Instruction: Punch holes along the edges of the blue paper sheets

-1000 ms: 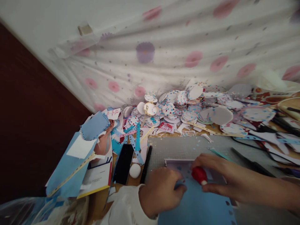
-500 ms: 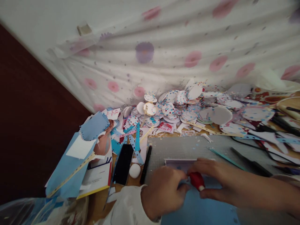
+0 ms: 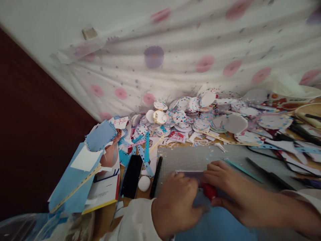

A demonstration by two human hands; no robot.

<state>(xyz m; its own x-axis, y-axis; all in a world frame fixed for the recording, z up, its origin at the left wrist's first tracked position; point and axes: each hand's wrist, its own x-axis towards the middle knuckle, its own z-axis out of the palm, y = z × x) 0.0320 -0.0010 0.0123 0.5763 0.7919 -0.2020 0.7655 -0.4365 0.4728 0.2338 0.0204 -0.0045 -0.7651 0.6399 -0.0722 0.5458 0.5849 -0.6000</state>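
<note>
Closed around a small red paper punch (image 3: pixel 209 191) is my right hand (image 3: pixel 228 189), with the thumb below and the fingers over its top. The punch sits at the upper edge of a blue sheet of paper (image 3: pixel 218 222). My left hand (image 3: pixel 177 204) is curled on the sheet's upper left part, just left of the punch, gripping the paper; its fingertips are partly blurred. Both hands are over the grey cutting mat (image 3: pixel 185 155). Fingers cover most of the punch and the paper's edge inside it.
A heap of paper discs and scraps (image 3: pixel 184 117) lines the curtained wall. To the left lie a black phone (image 3: pixel 131 175), a round white object (image 3: pixel 144 183), a black pen (image 3: pixel 155 177) and blue paper sheets (image 3: pixel 70 180). A turquoise stick (image 3: pixel 242 170) and a black-handled tool (image 3: pixel 271 174) lie right.
My right hand has closed further over the red punch and shifted slightly left and up. My left hand has moved a little, its thumb now lower and blurred.
</note>
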